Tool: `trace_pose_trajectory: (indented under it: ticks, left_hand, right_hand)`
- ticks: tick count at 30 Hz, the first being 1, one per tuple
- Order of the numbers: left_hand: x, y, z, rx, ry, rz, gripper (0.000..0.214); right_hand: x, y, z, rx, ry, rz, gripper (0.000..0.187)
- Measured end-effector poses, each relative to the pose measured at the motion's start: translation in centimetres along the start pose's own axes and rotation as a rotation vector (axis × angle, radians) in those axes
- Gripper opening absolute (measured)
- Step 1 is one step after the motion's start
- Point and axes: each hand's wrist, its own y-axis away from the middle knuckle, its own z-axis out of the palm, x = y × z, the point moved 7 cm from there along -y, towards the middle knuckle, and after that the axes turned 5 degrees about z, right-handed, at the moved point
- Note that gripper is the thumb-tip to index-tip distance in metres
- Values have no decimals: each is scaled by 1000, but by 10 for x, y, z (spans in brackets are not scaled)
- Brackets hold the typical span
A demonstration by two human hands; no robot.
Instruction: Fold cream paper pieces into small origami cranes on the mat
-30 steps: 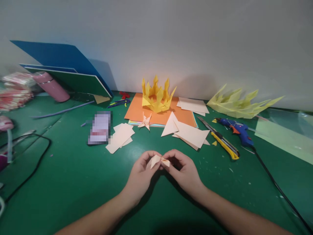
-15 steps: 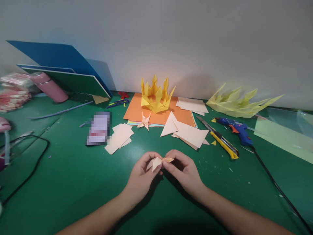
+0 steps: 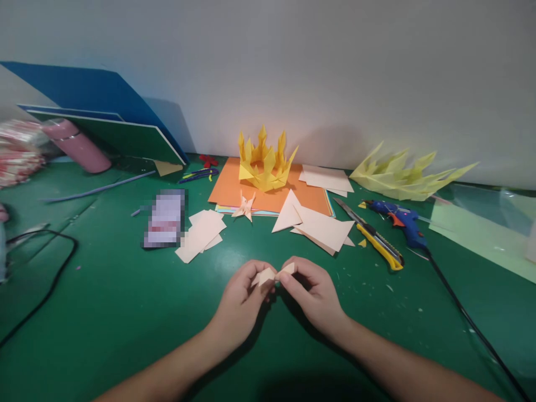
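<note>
Both my hands meet low in the middle of the green table, pinching one small folded piece of pale peach paper. My left hand grips its left end between thumb and fingers. My right hand pinches its right end, fingers curled. Beyond them lie cut peach paper pieces, a second peach stack and a small folded peach figure.
A yellow paper crown stands on orange sheets by the wall. A yellow utility knife and blue glue gun with black cord lie right. Pale green folded paper, a pink bottle, blue and green boards and a blurred phone surround.
My right fingers have turned and pressed the right end of the folded paper; its tip stuck out half a second ago and now lies tucked closer. The view has drifted slightly.
</note>
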Motion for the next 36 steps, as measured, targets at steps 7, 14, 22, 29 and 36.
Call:
trace_pose_trajectory:
  ticks: [7,14,22,29,36]
  left_hand:
    - [2,-2,-9,37,-224,79,16]
    - [5,-5,-14,52,-291,70,11]
    - [-3,-6,-13,22,-126,-133,16]
    - [-5,-6,-18,174,187,-172,36]
    - [1,-6,-18,222,185,-126,35]
  right_hand:
    - [2,-2,3,-24,-5,35,14]
    - [9,-2,3,-39,-43,145,19]
    - [19,-1,7,-62,-184,270,23]
    - [23,-4,12,-121,-215,317,28]
    - [22,-3,18,-217,-151,278,28]
